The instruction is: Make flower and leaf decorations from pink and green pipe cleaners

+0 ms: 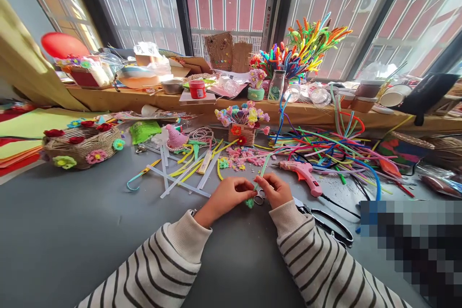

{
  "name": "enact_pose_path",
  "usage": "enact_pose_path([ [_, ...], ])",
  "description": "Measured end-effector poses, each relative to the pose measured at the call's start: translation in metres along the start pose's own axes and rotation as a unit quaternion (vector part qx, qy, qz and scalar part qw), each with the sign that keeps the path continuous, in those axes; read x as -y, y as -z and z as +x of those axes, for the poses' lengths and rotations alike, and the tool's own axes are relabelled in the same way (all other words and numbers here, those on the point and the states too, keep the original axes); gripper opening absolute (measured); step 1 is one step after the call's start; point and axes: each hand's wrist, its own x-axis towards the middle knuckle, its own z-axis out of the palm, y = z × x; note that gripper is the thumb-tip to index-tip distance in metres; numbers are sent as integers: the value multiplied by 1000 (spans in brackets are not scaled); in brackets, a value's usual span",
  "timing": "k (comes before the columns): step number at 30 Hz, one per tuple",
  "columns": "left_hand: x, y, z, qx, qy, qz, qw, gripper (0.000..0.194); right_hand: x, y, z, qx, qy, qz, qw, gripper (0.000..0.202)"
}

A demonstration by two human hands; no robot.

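My left hand [233,197] and my right hand [275,190] are close together above the grey table. Both are closed, with thumb and fingers pinched on a light green pipe cleaner [265,164]. One end of it sticks up past my right fingers, and a fuzzy green bunch [250,203] hangs below my left fingertips. The fingers hide its middle part. Metal finger rings of small scissors [259,197] show between the hands. A pink glue gun [303,173] lies beyond my right hand, and black-handled scissors [334,226] lie beside my right sleeve.
White glue sticks [180,182], yellow strips and pink clippings [243,158] lie ahead. Coloured pipe cleaners [325,144] are heaped at right. A flower-trimmed basket [84,147] stands at left, a small flower pot [242,134] at centre. Jars and cups line the sill. The lower right corner is blurred.
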Motion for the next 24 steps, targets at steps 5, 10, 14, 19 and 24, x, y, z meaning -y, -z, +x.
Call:
enact_pose_path([
  [5,-1,1,0,36,4,-8,999,21,4,5,1,-2,23,-26,999,32],
  [10,-2,5,0,-129,-17,11,991,21,7,9,-2,-5,94,-183,979,29],
  [14,-1,9,2,-228,-23,-29,973,20,3,12,-9,42,124,-360,924,19],
  [19,1,9,3,-251,-23,-52,966,20,40,17,-25,138,182,-379,897,18],
  [24,1,8,3,-249,-15,-44,967,21,163,29,-62,307,377,-88,869,13],
])
